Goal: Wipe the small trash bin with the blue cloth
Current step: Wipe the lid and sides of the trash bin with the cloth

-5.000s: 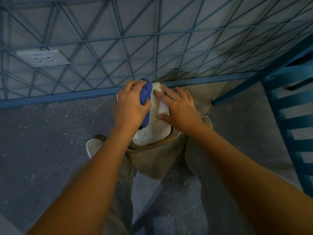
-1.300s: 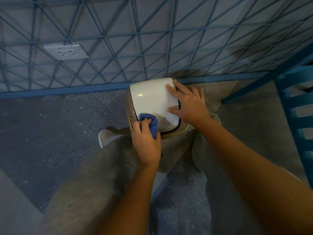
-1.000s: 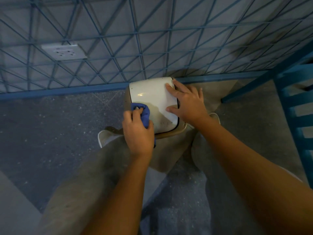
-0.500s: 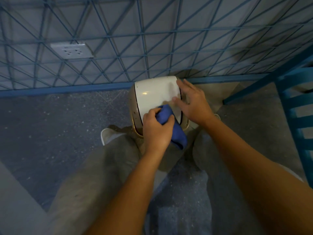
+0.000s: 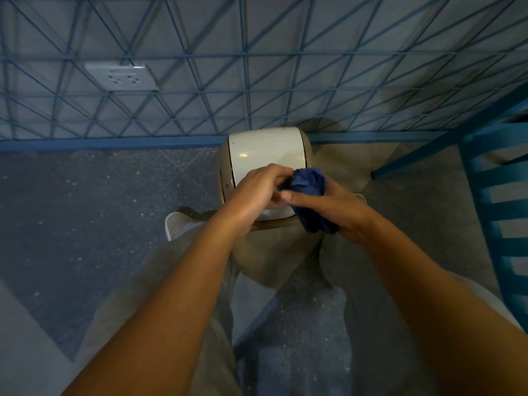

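Fingers of your right hand [image 5: 340,208] curl around the blue cloth [image 5: 310,195], which is bunched into a wad and hangs partly below your palm. Your left hand [image 5: 257,190] meets it from the other side, fingertips pinching the cloth's near edge, so both hands grip the same bundle (neither one rests on the bin). They hover just above the near end of the small trash bin [image 5: 265,151], whose white lid faces up. It stands on the speckled floor [image 5: 85,210], against the blue wire mesh panel [image 5: 257,67], between your knees. A wall socket [image 5: 121,77] shows behind the mesh at upper left, and a blue chair [image 5: 497,195] stands at the right edge.
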